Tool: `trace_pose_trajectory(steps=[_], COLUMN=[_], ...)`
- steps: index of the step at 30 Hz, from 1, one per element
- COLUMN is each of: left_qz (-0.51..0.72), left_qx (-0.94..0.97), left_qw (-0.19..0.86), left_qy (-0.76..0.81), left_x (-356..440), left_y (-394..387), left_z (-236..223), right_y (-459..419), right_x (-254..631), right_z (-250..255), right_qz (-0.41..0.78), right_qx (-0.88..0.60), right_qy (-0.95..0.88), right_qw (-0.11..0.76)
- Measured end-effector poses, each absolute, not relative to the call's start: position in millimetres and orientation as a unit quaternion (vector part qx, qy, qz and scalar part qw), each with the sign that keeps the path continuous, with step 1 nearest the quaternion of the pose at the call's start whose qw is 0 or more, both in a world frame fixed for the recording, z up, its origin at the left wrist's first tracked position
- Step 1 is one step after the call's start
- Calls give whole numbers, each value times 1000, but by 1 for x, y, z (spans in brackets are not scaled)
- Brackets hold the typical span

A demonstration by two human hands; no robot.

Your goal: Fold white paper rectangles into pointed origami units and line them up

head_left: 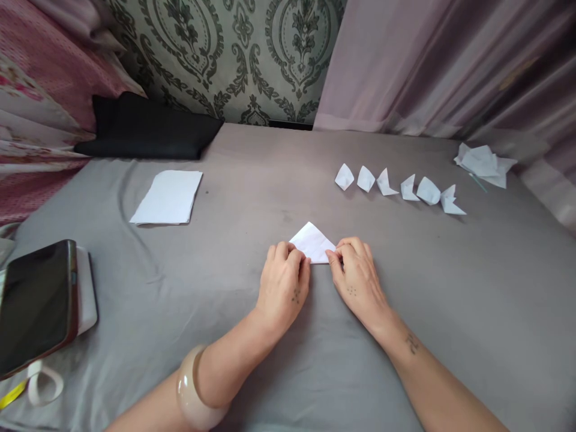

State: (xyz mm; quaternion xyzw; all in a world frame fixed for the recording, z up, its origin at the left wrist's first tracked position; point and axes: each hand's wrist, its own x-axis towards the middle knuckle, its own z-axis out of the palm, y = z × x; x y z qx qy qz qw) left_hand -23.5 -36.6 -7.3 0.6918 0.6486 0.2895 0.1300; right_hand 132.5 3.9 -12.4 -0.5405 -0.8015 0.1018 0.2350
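Observation:
A white sheet of paper [311,243], folded into a triangle with its point away from me, lies flat on the grey cloth between my hands. The fingers of my left hand [284,282] are closed on its left corner, thumb toward the near edge. At the right corner my right hand [357,273] pinches the paper between thumb and curled fingers. Both hands rest low on the cloth. Beyond them, to the right, stands a row of several small folded paper pieces [366,179], some with pointed tips. My fingers hide both side corners of the triangle.
A stack of white paper [168,198] lies at the left. Behind it is a folded black cloth [153,129]. A dark phone-like device [38,306] sits at the left edge near a white loop [45,384]. More crumpled white paper [483,165] lies at the far right by the curtain [405,66].

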Motion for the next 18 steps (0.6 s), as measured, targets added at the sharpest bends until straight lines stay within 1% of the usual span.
trace_pose_trajectory(steps=[5,18], left_qz=[287,283], left_qx=[687,683], left_qw=[139,152], left_qy=[653,656], left_x=[-23,-25], left_y=[-37,-37], left_z=[-6,-8], right_y=[4,4], right_x=[131,131], right_z=[-13,-13], right_qz=[93,90], right_qx=[-547,-550], right_qy=[-803,-804], right_qw=[218,207])
